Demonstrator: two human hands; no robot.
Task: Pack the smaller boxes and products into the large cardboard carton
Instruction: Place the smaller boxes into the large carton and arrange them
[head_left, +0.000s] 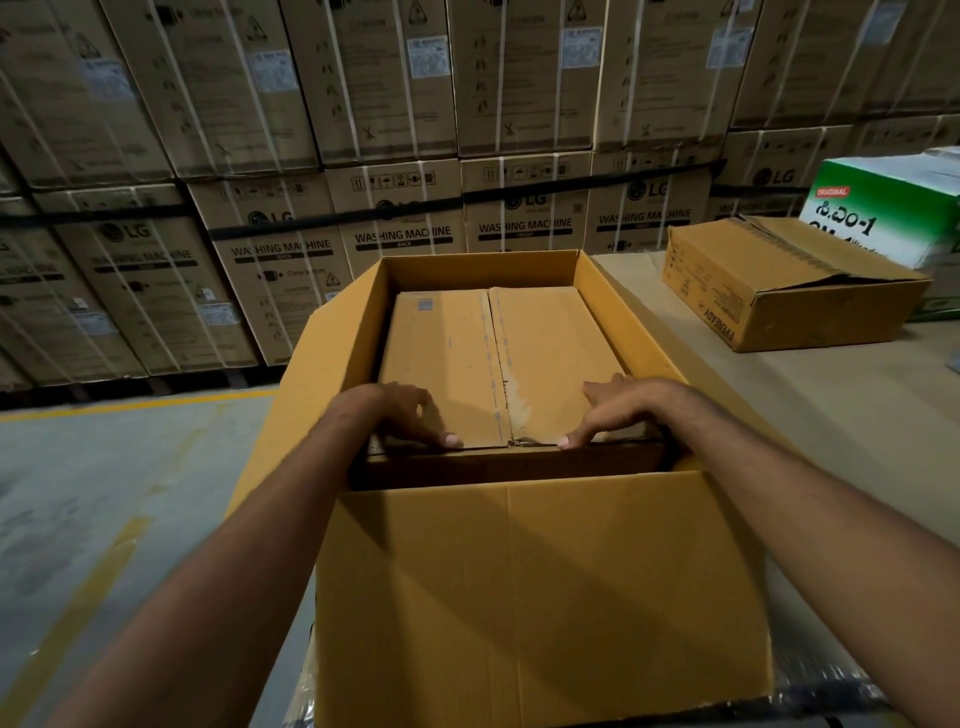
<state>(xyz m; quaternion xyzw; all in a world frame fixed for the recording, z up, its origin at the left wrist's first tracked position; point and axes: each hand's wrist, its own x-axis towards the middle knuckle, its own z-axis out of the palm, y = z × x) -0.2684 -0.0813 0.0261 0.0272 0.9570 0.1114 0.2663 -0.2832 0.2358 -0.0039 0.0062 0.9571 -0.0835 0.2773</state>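
I see both arms stretched forward into the large open yellow-brown cardboard carton (519, 597), which stands at the left end of the cardboard-covered table (857, 415). My left hand (410, 415) and right hand (613, 410) grip the near edge of the flat brown cardboard box with a taped centre seam (498, 358), fingers bent on its top, thumbs along the edge. This box lies inside the carton. Well apart on the right, a closed brown EVEREADY box (789, 291) sits just beside a green-and-white printed box (883, 213), and 2 tiers of strapped washing-machine cartons (405, 228) stand behind

Open tan carton (545, 597) stands upright with its flaps spread. A flat brown box (447, 353) with a taped seam lies inside, nearly filling it, its near edge seemingly raised.
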